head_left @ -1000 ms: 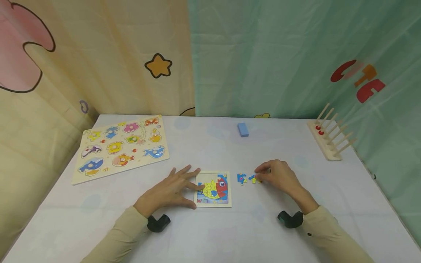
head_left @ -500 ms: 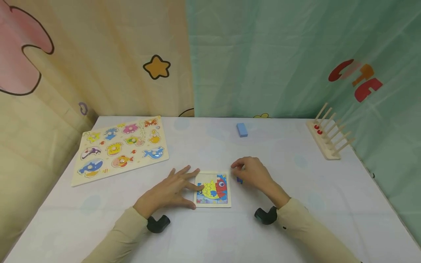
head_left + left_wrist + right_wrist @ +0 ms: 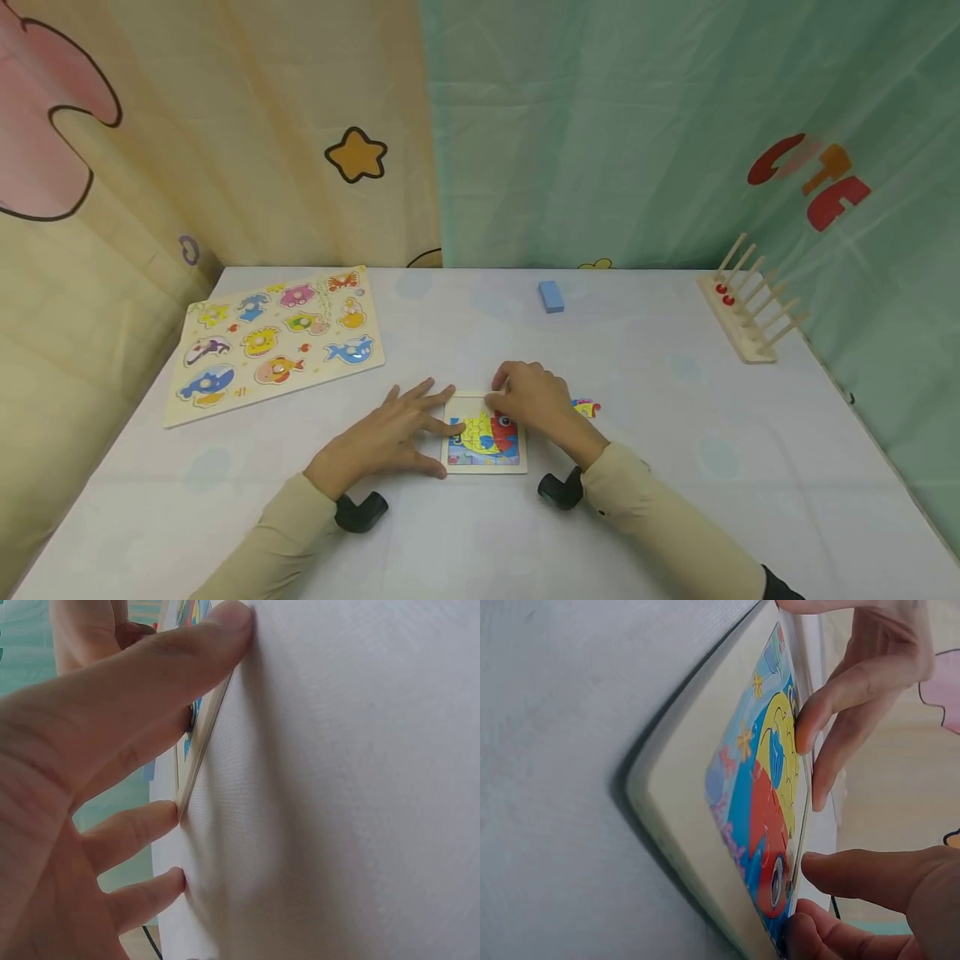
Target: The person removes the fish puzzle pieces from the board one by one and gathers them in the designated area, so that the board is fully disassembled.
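My left hand (image 3: 401,429) lies with spread fingers along the left side of a small framed fish jigsaw puzzle (image 3: 483,468); its index finger reaches onto the picture. In the left wrist view, the thumb (image 3: 180,667) presses by the frame's edge. The yellow and red fish is assembled, and a bare strip shows along the top. Over the top right corner, my right hand (image 3: 536,404) has its thumb and index finger drawn together on a puzzle piece, which the fingers mostly hide. Behind that hand, a loose puzzle piece (image 3: 586,408) in yellow, pink and blue lies on the table.
A large sea-animal peg puzzle board (image 3: 277,342) sits at the back left. Toward the back is a blue block (image 3: 551,297). A wooden peg rack (image 3: 738,321) with red beads stands at the right. Curtains hang behind the white table (image 3: 480,542).
My right hand has moved left from the loose pieces to the top right of the fish puzzle, uncovering one piece behind it. The left hand has stayed in place.
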`<state>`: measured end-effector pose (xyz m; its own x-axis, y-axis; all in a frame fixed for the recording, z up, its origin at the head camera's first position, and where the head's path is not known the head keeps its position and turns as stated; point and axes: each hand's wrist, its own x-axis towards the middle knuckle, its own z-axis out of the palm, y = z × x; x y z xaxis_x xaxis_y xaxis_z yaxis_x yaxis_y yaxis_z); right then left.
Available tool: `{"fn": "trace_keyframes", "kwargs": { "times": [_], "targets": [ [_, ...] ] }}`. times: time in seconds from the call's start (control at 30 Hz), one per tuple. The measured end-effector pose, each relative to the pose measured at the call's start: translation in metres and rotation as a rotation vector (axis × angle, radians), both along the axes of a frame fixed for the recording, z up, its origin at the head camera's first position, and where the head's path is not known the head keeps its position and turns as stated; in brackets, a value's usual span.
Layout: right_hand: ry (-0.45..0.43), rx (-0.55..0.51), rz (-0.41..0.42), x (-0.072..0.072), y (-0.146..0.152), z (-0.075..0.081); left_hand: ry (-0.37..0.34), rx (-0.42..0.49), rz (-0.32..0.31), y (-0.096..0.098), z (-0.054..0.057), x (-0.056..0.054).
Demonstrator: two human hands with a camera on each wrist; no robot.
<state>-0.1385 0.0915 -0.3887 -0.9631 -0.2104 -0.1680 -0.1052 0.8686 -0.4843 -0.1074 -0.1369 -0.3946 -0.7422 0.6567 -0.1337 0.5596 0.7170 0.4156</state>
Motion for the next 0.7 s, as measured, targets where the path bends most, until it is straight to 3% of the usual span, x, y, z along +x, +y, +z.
{"fn": "trace_keyframes", "kwargs": {
  "times": [0.7],
  "targets": [
    [-0.023,0.051,-0.028,-0.0012,-0.0091,-0.0039,-0.008,0.022,0.006,-0.0012,-0.001,-0.0002]
  ]
}}
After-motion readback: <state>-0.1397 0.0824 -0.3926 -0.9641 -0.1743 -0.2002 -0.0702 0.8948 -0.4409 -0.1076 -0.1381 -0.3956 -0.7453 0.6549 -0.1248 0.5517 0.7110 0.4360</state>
